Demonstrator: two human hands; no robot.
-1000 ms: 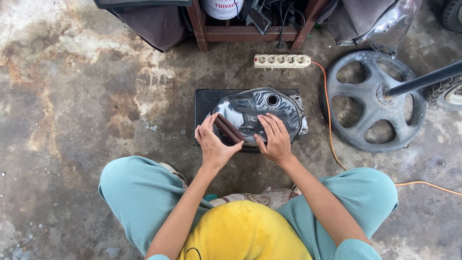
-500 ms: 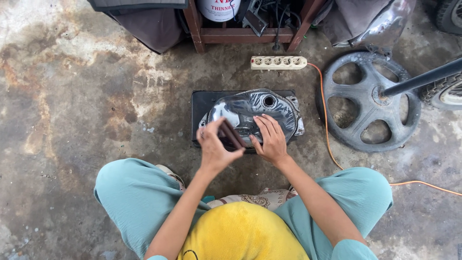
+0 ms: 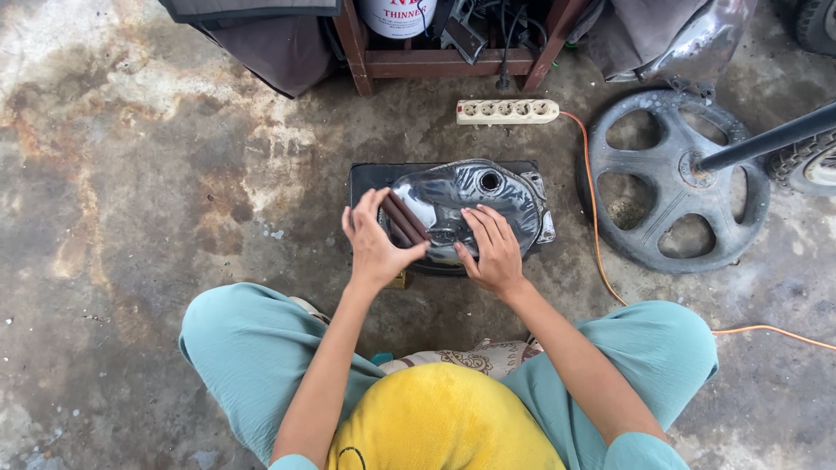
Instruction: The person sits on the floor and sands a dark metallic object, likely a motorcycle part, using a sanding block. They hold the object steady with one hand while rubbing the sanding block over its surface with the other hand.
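Note:
A bare-metal motorcycle fuel tank [image 3: 496, 196] with a round filler hole lies on a black mat [image 3: 370, 177] on the concrete floor in front of me. My left hand [image 3: 374, 248] grips a dark brown sanding block [image 3: 405, 219] and presses it against the tank's left side. My right hand [image 3: 492, 248] lies flat on the tank's near surface, fingers spread, steadying it. I sit on the floor with my knees in teal trousers on either side.
A white power strip [image 3: 508, 110] with an orange cable [image 3: 601, 252] lies beyond the tank. A grey cast wheel [image 3: 675, 183] lies at the right, with a dark tube across it. A wooden stand [image 3: 444, 61] with a white can is at the top.
My left hand has slid the sanding block a little across the tank's left side. My right hand has stayed on the tank.

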